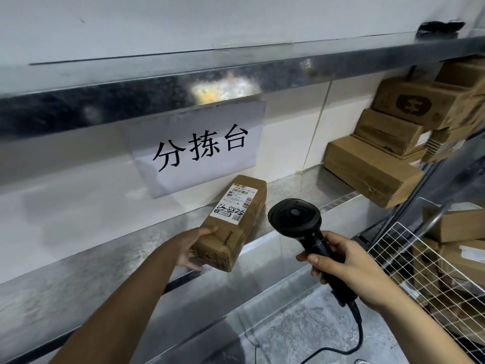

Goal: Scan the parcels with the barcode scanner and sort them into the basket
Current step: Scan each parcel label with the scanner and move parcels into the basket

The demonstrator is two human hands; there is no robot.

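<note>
head view: the left forearm reaches in from the lower left, and the left hand [193, 248] grips the near end of a brown parcel [232, 223], thumb on its top face and fingers curled under its bottom edge. the parcel lies lengthwise just below the paper sign [199, 148], pointing away from the person, with its white label [235, 203] facing up. it sits over the steel counter [105, 258]; whether its far end rests on the metal or is lifted a little is hard to say from this angle.

the right hand [349, 269] comes in from the lower right, fingers wrapped tight round the handle of the black barcode scanner [295, 216]. the scanner's rounded head stands up and tilts toward the parcel, just beside its right edge but apart from it, below and right of the sign. its black cable [359, 334] drops from the handle's base toward the floor.

the sign hangs from the front lip of the upper shelf [157, 82], so headroom above the parcel is capped by that lip. left of the sign the counter runs bare along the white wall. far right of the sign, a stepped stack of cardboard boxes [380, 164] fills the counter's end. below and right of the sign, past the counter's front edge, stands the wire basket [409, 258] with boxes [462, 224] inside it; its rim is near the right wrist. a dark, blurred object [441, 27] lies on the upper shelf, up and far right of the sign.
</note>
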